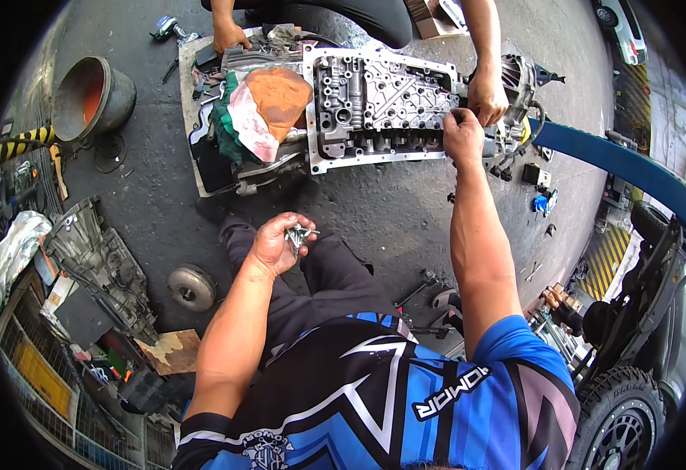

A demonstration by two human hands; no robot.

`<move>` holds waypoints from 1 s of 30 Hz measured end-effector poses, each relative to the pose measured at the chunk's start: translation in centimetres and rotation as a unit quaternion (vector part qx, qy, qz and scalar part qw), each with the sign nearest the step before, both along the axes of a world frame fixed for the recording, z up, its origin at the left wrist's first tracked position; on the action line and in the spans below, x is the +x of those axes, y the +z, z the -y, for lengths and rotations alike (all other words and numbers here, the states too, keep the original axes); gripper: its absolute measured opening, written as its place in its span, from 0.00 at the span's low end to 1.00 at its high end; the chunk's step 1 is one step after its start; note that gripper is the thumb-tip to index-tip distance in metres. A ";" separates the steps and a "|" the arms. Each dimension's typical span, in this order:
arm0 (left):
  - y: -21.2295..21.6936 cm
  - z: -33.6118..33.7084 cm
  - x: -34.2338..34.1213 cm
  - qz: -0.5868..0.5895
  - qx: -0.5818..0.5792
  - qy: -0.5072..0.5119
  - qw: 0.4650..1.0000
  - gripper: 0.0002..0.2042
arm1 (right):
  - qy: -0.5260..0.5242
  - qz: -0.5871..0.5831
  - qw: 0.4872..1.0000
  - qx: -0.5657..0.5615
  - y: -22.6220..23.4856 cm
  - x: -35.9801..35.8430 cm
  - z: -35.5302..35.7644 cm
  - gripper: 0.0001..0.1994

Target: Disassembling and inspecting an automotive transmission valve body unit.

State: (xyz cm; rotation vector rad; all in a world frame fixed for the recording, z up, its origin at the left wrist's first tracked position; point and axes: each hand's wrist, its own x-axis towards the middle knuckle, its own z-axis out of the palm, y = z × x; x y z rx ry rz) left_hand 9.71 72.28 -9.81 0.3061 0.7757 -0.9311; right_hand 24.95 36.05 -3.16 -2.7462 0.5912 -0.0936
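An automatic gearbox lies on the ground with its grey metal valve body (pixel 378 102) facing up. My right hand (pixel 463 131) is stretched out to the valve body's right edge, fingers closed on something small there that I cannot make out. My left hand (pixel 278 243) rests over my knee and holds a bunch of silver bolts (pixel 299 233). Another person's hand (pixel 487 98) works at the same right edge, just beside mine. That person's other hand (pixel 228 35) rests at the gearbox's far left end.
Orange, pink and green rags (pixel 264 106) cover the gearbox's left part. A round metal bucket (pixel 92 95) stands at far left, another gearbox housing (pixel 100 266) lies at left, a blue beam (pixel 617 160) crosses at right, and a tyre (pixel 621 415) sits at lower right.
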 end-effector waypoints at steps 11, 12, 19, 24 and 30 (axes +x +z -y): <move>-0.3 0.4 0.0 0.005 -0.032 -0.010 0.999 0.07 | 0.079 0.018 0.994 0.067 -1.5 3.6 -4.9 0.12; -0.3 0.3 0.0 0.006 -0.032 -0.009 0.999 0.07 | 0.080 0.018 0.994 0.067 -1.5 4.3 -5.2 0.12; -0.5 -0.4 -0.3 0.014 -0.030 -0.001 0.999 0.07 | 0.090 -0.025 0.992 0.079 -2.1 6.3 -6.0 0.14; -0.4 -0.5 -0.5 0.005 -0.016 0.001 1.000 0.07 | 0.136 -0.053 0.989 0.026 -2.4 6.5 -6.7 0.15; -0.2 -0.9 -0.5 -0.001 0.004 0.003 1.000 0.07 | 0.186 -0.065 0.980 -0.025 -2.4 6.5 -7.1 0.21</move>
